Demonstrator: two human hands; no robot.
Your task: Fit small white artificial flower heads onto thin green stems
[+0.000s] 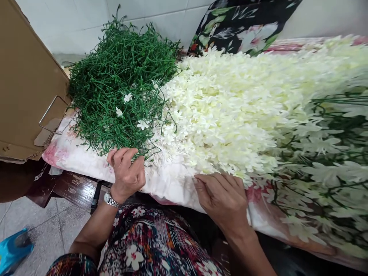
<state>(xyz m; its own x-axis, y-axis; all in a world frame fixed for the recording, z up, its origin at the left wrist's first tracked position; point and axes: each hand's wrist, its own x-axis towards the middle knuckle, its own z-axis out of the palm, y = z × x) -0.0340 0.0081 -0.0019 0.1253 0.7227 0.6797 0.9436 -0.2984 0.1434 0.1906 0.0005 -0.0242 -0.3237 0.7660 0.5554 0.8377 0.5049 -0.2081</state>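
My left hand, with a metal watch at its wrist, has curled fingers at the front edge of a tangled heap of green plastic flower stems. Whether a stem is pinched in those fingers is hidden from me. A few small white blossoms lie on the green heap. To the right, my right hand is closed, palm down, fingers bunched and thumb tucked in. Its fingertips are by the front edge of a broad pile of loose white-yellow artificial petals, and anything in its grip cannot be made out.
A floral cloth lies under both piles. Assembled white flowers on green stems spread at the right. A cardboard box stands left beside a bent metal wire. Behind is a black floral bag; a blue plastic item is on the floor.
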